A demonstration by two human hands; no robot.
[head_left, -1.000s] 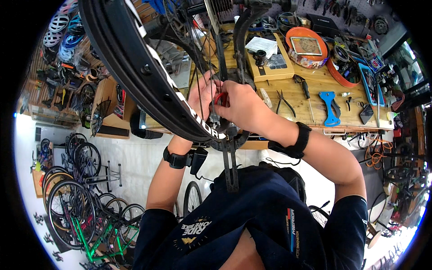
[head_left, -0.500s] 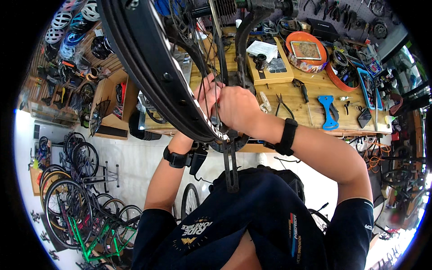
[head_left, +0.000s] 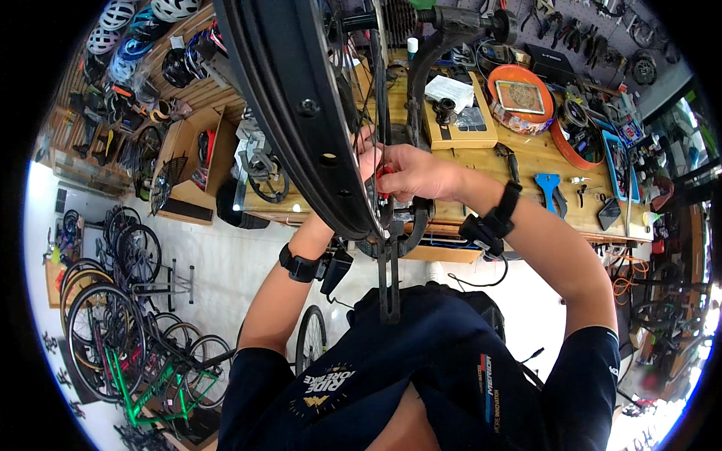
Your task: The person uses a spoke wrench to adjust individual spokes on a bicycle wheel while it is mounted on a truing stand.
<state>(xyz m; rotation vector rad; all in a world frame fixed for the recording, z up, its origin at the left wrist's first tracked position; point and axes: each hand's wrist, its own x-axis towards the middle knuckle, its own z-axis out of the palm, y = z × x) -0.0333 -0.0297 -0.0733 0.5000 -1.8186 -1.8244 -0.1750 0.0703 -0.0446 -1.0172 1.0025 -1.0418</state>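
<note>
A bicycle wheel with a black rim (head_left: 289, 124) stands upright in a dark metal truing stand (head_left: 416, 94) at the near edge of the bench. My right hand (head_left: 421, 171) is closed at the spokes on the right of the rim. Between its thumb and fingers shows a small red spoke wrench (head_left: 384, 180), low on the wheel. My left hand (head_left: 367, 155) reaches in from the other side, its fingers bent among the spokes next to the right fingertips. The rim hides much of it, and what it grips is hidden.
On the wooden bench lie a yellow box (head_left: 460, 137), an orange round tub (head_left: 519, 89), a blue tool (head_left: 550, 192) and a blue tray (head_left: 621, 161). A cardboard box (head_left: 184, 161) stands left of the bench. Several bicycles (head_left: 124, 338) stand on the floor at lower left.
My right hand has turned from a fist over the spokes to a flatter pinch, its wrist farther right, and the red spoke wrench now shows. The wheel appears farther right in view.
</note>
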